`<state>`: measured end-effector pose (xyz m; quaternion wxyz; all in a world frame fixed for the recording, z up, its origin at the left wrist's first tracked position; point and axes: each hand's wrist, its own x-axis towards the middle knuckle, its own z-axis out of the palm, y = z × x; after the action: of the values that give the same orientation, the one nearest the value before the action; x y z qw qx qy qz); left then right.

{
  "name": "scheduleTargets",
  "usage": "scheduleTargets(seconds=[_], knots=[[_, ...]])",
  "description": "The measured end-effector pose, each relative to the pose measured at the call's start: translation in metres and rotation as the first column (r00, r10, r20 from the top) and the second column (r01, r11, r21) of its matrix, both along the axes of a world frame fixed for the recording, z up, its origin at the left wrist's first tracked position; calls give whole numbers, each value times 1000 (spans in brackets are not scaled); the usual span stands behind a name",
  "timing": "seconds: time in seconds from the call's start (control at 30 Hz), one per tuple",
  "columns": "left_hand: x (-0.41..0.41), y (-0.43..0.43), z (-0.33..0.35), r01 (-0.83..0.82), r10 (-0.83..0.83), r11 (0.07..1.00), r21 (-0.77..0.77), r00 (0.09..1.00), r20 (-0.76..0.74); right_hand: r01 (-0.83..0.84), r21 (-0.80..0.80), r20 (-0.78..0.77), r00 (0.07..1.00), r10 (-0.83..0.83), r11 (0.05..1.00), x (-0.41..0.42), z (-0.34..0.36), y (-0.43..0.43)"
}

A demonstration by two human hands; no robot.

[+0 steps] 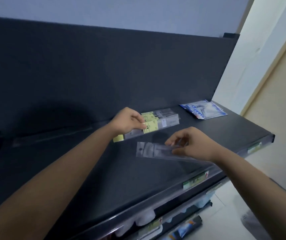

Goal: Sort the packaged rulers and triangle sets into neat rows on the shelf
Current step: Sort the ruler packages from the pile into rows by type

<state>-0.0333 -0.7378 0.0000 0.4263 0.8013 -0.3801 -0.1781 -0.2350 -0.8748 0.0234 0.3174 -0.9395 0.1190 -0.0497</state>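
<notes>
Head camera is looking down two bare forearms that are reaching across a dark shelf, whose front edge is carrying green price labels. Nearest, the right hand is pinching a clear ruler packet between curled fingertips and thumb, the sleeve lying almost flat with its hang-hole end pointing left; whether it is resting on the shelf or hovering just above cannot be told. Just beyond, the left hand is gripping the label end of the yellow-labelled ruler packets, which are lying side by side and overlapping against the back panel, one yellow tab jutting out nearer than the rest. Farther right, well apart from both hands, blue-and-white packets are sitting in a loose heap at the far corner. Sorting appears to be at an early stage. The risk from here: the glossy sleeve is being held only by a fingertip pinch near one end, so it could be slipping or swinging toward the front edge and the stock below, while a push from the left hand could be fanning the overlapped row further out of line.
</notes>
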Motion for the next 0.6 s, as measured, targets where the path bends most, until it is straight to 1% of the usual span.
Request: scheduleTargets(seconds=[0.1,0.2,0.27,0.37,0.43,0.5,0.6], knots=[[19,-38,-8,-21,19,999,43,999,51,-42,21,-51,998,43,999,16,-8,-32],[34,-63,-16,-54,37,990,127,990,133,-55,75,-38,998,58,996,32,-16,-62],[38,-72,-23,-48,23,986,157,987,157,-66,116,-47,996,72,991,39,-22,-79],[37,-79,-28,-31,-10,973,228,984,178,-135,190,-47,988,146,972,47,-31,-96],[34,-80,-28,-62,17,971,229,981,193,-185,224,-28,980,196,957,53,-34,-104],[27,-76,-25,-110,69,974,196,976,206,-241,231,-26,967,253,943,59,-35,-110],[9,-64,-14,-146,113,981,128,965,235,-321,197,-11,944,329,927,68,-34,-111]])
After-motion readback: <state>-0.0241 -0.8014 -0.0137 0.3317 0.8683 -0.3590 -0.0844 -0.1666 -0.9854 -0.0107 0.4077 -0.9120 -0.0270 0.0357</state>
